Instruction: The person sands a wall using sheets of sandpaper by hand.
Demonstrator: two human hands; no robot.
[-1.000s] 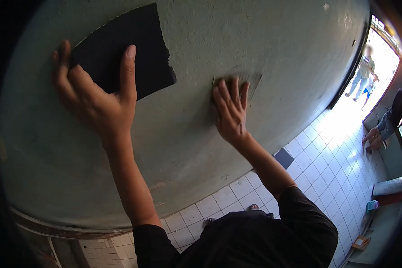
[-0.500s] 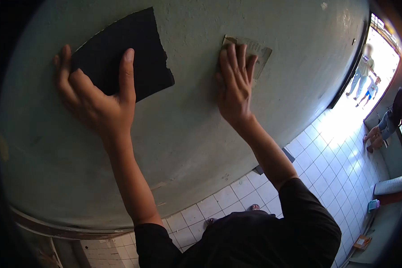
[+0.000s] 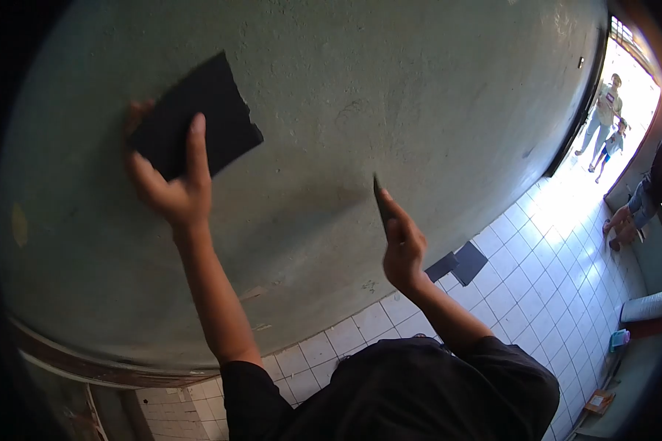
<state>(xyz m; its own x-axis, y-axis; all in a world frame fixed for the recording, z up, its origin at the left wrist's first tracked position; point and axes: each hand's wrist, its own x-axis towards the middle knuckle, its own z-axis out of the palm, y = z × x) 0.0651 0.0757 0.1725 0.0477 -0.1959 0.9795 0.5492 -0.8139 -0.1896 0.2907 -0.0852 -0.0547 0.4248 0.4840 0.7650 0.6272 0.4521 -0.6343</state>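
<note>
My left hand [image 3: 173,195] grips a black sheet of sandpaper [image 3: 224,121] with one ragged, torn edge. The thumb lies across its front, while the other fingers are partly hidden behind its left side. Lower and to the right, my right hand [image 3: 406,253] is closed round a smaller piece of sandpaper [image 3: 379,195], seen nearly edge-on. That piece stands away from the grey-green wall [image 3: 309,220], and a shadow falls on the wall to its left.
Two dark sheets [image 3: 469,263] lie on the white tiled floor [image 3: 522,294] by the wall's foot. Two people [image 3: 607,117] stand in the bright doorway at upper right. Another person's legs [image 3: 636,213] show at the right edge, above a small light-blue container [image 3: 619,339].
My right hand has come off the wall and moved down, turning its sandpaper edge-on. My left hand has shifted slightly, and its sheet now sits lower and further left.
</note>
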